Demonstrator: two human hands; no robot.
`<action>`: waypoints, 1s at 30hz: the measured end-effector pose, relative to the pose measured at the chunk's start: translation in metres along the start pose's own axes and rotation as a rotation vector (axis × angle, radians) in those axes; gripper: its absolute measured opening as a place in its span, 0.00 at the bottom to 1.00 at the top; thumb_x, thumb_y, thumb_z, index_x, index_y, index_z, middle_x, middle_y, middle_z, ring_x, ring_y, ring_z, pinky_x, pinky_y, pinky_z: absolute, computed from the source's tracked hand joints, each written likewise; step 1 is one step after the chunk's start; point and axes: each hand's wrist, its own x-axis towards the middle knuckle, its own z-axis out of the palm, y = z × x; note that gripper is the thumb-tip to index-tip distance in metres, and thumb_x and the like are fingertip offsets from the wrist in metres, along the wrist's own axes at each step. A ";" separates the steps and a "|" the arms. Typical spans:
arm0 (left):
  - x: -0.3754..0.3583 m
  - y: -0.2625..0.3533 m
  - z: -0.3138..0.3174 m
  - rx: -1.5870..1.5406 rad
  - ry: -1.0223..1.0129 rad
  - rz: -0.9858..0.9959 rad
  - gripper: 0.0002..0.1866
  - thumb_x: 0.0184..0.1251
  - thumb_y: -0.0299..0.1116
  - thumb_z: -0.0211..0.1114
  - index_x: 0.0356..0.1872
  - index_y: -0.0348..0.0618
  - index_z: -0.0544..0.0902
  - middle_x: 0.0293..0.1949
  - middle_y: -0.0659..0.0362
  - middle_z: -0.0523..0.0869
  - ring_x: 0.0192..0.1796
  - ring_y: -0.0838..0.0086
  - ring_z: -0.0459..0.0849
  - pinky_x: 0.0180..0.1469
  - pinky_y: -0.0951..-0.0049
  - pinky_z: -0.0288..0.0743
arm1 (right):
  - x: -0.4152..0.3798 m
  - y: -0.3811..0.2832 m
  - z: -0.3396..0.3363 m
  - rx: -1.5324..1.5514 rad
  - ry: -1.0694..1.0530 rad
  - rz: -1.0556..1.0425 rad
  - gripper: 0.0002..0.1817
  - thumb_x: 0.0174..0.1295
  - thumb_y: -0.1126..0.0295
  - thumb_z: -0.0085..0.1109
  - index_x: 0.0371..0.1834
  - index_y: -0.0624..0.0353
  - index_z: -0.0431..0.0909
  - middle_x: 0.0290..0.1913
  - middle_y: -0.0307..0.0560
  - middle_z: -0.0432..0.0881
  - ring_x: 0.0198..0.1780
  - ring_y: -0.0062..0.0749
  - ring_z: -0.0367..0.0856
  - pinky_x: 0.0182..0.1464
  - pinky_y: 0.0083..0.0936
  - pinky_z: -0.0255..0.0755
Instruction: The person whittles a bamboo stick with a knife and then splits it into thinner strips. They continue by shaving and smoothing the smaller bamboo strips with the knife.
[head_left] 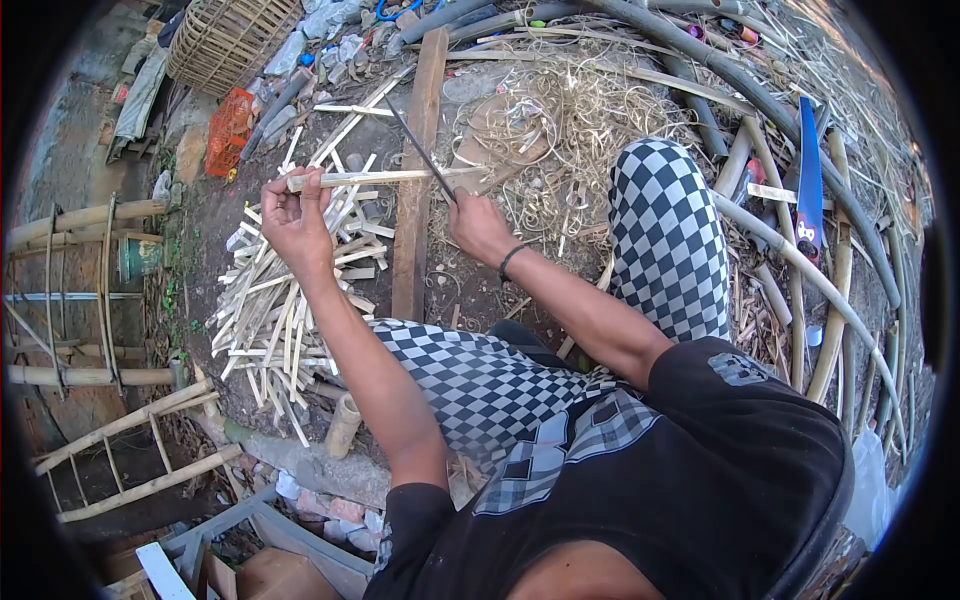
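My left hand [298, 215] is closed on one end of a pale bamboo strip [385, 178], which points right across a wooden plank [416, 200]. In my right hand [478, 225] is the handle of a long dark knife [421, 148]. Its blade slants up and to the left over the plank and meets the strip near the strip's right part. Beneath and beside my left hand lies a heap of split bamboo sticks [285, 315]. Curled shavings [560, 120] are piled beyond my right hand.
A blue saw [810, 180] lies at the right among bamboo poles [800, 262]. At the upper left are a woven basket [228, 42] and an orange crate [229, 132]. Bamboo ladder-like frames [110, 440] stand at the left. A short bamboo piece [343, 427] lies below the heap.
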 end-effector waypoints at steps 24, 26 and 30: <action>0.004 0.000 -0.010 0.052 -0.005 -0.014 0.12 0.64 0.24 0.70 0.44 0.37 0.76 0.45 0.53 0.84 0.49 0.71 0.85 0.47 0.75 0.86 | 0.006 0.044 0.014 -0.133 -0.022 0.105 0.12 0.65 0.67 0.50 0.46 0.63 0.76 0.33 0.66 0.84 0.38 0.65 0.84 0.41 0.54 0.79; 0.005 -0.006 -0.013 0.035 -0.004 -0.008 0.12 0.64 0.23 0.70 0.44 0.37 0.76 0.45 0.52 0.84 0.49 0.71 0.85 0.48 0.75 0.86 | 0.016 0.031 0.010 -0.158 -0.020 0.095 0.11 0.66 0.67 0.51 0.45 0.62 0.76 0.33 0.67 0.84 0.37 0.66 0.84 0.42 0.53 0.79; 0.002 0.000 0.000 0.020 -0.032 -0.011 0.12 0.64 0.22 0.70 0.44 0.37 0.75 0.45 0.52 0.84 0.50 0.70 0.85 0.49 0.74 0.86 | 0.003 -0.037 -0.023 -0.200 -0.133 -0.022 0.12 0.64 0.68 0.52 0.49 0.60 0.74 0.32 0.66 0.83 0.36 0.64 0.84 0.39 0.52 0.79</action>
